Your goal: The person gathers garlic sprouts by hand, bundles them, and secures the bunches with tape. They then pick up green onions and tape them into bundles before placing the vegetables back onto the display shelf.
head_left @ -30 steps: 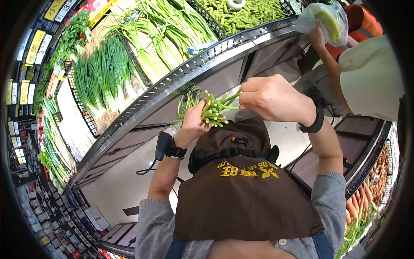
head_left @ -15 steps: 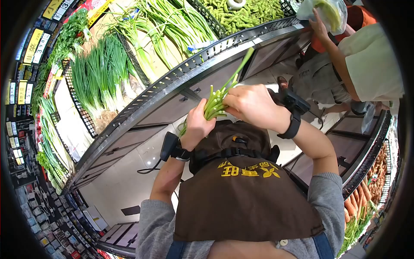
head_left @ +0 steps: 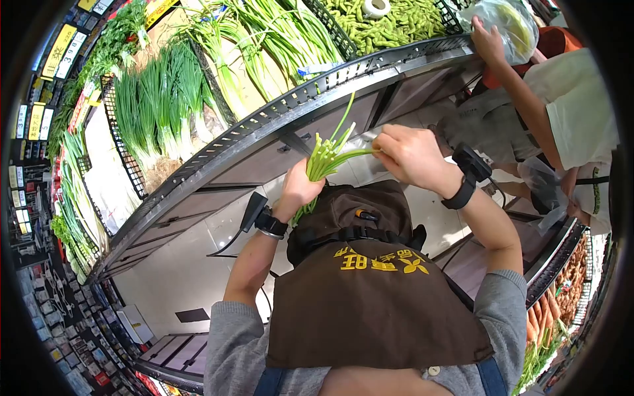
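My left hand [head_left: 301, 187] is wrapped round a bunch of thin green vegetable stems [head_left: 325, 157], their pale cut ends fanned out above the fist. Some green hangs below it. To the right, my right hand [head_left: 413, 157] pinches the tip of a stem [head_left: 356, 154] that bends sideways out of the bunch. One longer stem [head_left: 345, 113] sticks up above the others. Both hands are over the aisle floor, in front of the brown apron and just short of the vegetable shelf.
Black-edged shelving [head_left: 264, 125] curves across the front, holding spring onions [head_left: 162, 99], long green stalks [head_left: 290, 39] and green bean pods [head_left: 396, 30]. At the right, another person's hand [head_left: 487, 41] is on a plastic bag [head_left: 512, 30]. Carrots [head_left: 543, 317] lie at the lower right.
My right hand has drawn away to the right from the bunch, pulling a stem sideways. My left hand has shifted slightly left and down. The stem ends are more spread.
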Available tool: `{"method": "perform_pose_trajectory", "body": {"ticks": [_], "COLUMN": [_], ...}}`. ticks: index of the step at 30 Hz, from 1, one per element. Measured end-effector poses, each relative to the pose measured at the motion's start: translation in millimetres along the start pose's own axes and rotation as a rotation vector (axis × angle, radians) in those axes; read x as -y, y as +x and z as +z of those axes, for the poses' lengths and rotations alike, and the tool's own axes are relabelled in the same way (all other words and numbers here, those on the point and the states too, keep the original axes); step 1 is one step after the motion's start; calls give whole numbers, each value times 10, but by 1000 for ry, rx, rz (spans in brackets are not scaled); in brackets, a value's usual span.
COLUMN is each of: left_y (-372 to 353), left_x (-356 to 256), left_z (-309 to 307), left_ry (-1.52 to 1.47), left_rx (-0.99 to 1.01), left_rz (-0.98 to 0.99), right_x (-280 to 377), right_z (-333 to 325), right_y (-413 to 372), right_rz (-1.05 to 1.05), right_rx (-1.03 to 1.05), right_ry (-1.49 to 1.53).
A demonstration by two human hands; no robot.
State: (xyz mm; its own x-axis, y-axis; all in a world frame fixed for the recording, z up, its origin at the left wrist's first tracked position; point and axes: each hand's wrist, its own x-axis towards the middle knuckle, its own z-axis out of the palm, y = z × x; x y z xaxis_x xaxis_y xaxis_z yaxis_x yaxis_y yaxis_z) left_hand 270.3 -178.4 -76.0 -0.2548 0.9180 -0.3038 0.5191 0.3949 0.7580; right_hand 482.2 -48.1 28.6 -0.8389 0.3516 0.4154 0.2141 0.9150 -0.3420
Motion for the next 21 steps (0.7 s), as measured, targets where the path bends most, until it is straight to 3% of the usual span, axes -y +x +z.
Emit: {"method": "perform_pose_trajectory", "body": {"ticks": [3, 5, 8, 10, 12, 15, 16, 17, 18, 19, 20, 21], "left_y": [-18, -49, -69, -64, -18, 12, 226, 102, -40, -9, 60, 90], "left_x": [-96, -197, -228, -200, -106, 250, 901, 562, 246, 130, 280, 313], "left_z": [-2, -28, -64, -103, -30, 394, 998, 838, 577, 349, 202, 0], "left_ry": [80, 200, 312, 330, 336, 87, 39, 8, -8, -207, -435, -584], "left_rx": [-37, -15, 34, 55, 65, 294, 269, 227, 193, 362, 456, 501], "left_rz": [-5, -98, -54, -65, -77, 173, 251, 209, 165, -48, -103, -90], "right_x": [-65, -135, -162, -137, 25, 444, 575, 663, 551, 362, 124, -126], "right_z": [139, 277, 393, 396, 400, 287, 189, 220, 166, 113, 67, 73], "right_y": [-140, -278, -422, -461, -409, 66, 223, 304, 281, 167, -48, -138], "right_rz": [51, 50, 69, 71, 19, -4, 32, 100, 75, 107, 334, 327], "right_rx": [258, 343, 463, 511, 304, -135, -326, -646, -752, -671, -444, -262], "right_ry": [-84, -127, -165, 59, 398, 758, 826, 1054, 1241, 1188, 973, 745]}}
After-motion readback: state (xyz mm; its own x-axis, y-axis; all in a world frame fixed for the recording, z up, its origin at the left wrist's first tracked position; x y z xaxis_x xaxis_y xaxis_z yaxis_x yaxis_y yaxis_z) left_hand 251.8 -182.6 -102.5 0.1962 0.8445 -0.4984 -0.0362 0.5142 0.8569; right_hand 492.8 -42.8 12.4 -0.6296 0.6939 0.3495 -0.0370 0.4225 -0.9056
